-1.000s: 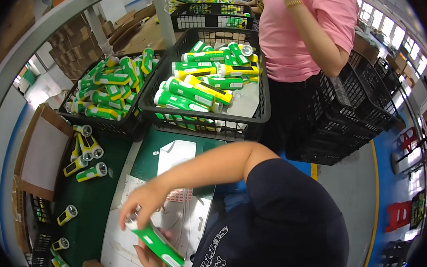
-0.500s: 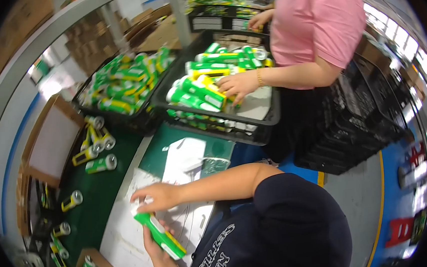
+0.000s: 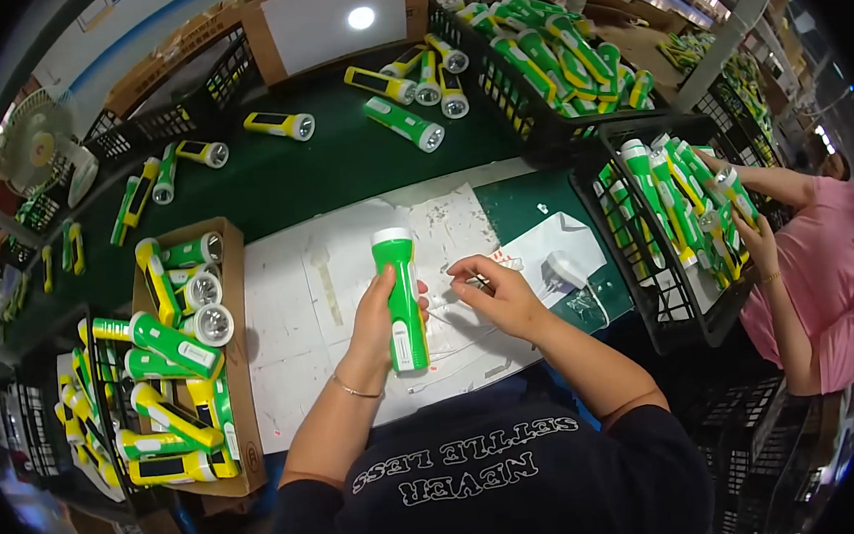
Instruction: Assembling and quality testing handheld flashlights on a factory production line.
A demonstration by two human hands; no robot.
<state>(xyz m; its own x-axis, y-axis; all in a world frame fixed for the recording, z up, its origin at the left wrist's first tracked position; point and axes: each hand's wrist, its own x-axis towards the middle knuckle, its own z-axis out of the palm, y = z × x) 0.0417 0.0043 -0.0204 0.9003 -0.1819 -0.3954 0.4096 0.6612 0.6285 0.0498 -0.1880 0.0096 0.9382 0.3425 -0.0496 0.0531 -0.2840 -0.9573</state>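
Note:
My left hand (image 3: pixel 375 316) is wrapped round a green and yellow flashlight (image 3: pixel 405 309) with a white head rim. The flashlight's head points away from me, and a switch panel on its side faces up. To its right, my right hand (image 3: pixel 502 299) hovers over the white work surface (image 3: pixel 295 307), apart from the flashlight. Its fingers are curved with a gap to the thumb, and nothing shows clearly between them. Just beyond that hand lies a white plug-in charger (image 3: pixel 568 269) with a cable, on a sheet of paper.
A cardboard box (image 3: pixel 242 382) of flashlights stands at left. Several loose flashlights (image 3: pixel 406 123) lie on the green bench (image 3: pixel 339 173). A bright spot lights the white board (image 3: pixel 318 35). At right, a co-worker's hands reach into a black crate (image 3: pixel 653 334); another crate (image 3: pixel 527 139) stands behind.
The view has swung round toward the bench. My right hand has come away from the flashlight's head end. My left hand still holds the flashlight. The co-worker's hands are both at the crate.

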